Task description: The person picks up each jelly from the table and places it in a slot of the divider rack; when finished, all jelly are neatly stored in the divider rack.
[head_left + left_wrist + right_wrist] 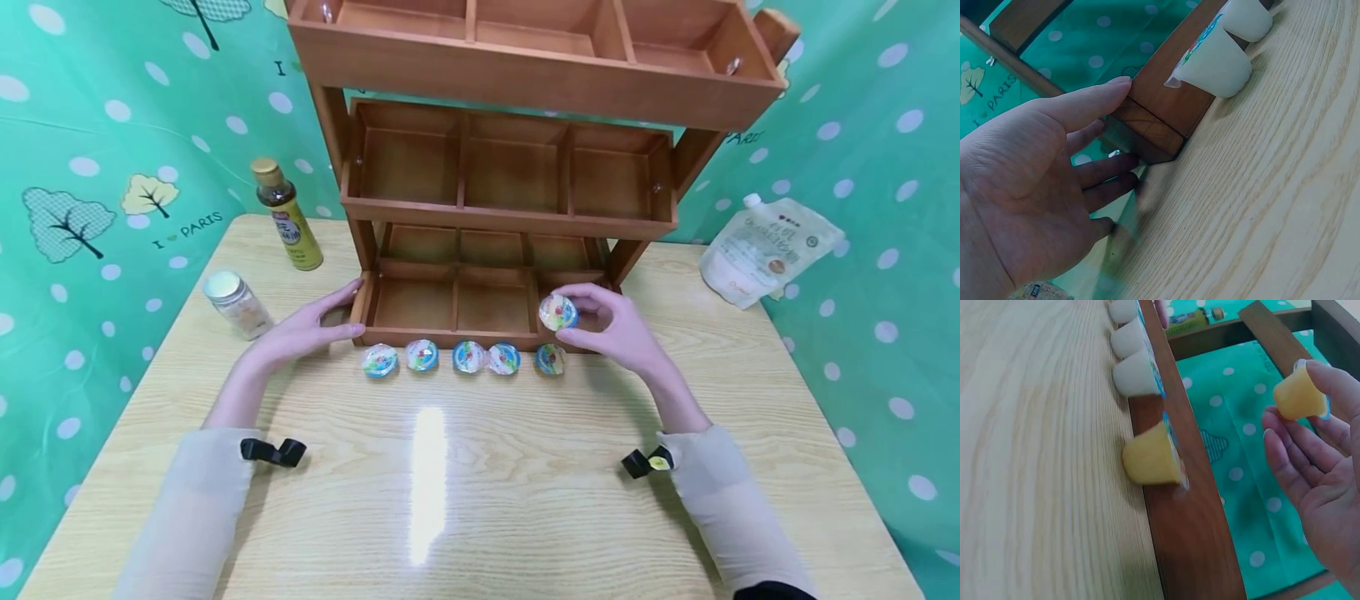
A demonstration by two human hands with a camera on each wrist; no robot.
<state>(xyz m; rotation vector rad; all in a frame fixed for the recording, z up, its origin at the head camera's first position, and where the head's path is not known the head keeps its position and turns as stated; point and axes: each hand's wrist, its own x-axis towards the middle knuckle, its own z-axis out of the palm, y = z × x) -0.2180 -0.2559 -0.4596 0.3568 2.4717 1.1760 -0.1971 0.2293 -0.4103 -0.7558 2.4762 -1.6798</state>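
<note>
A brown wooden three-tier rack [510, 212] stands on the table, its trays split into compartments. My left hand [311, 329] touches the left end of the bottom tray; in the left wrist view its thumb tip meets the tray's corner [1154, 128], and the fingers extend along the end. My right hand [611, 329] pinches a small yellow jelly cup [1297, 394] by its rim, above the bottom tray's right compartment, with the printed lid facing up. Several jelly cups line the tray's front: a yellow one [1150, 456] at the right, whitish ones [1135, 374] further left.
Left of the rack stand a yellow-labelled bottle [292, 221] with a gold cap and a clear jar [238, 304] with a white lid. A white spouted pouch [768, 250] is at the right. Green dotted cloth [82, 158] surrounds the table [525, 500] at back and sides.
</note>
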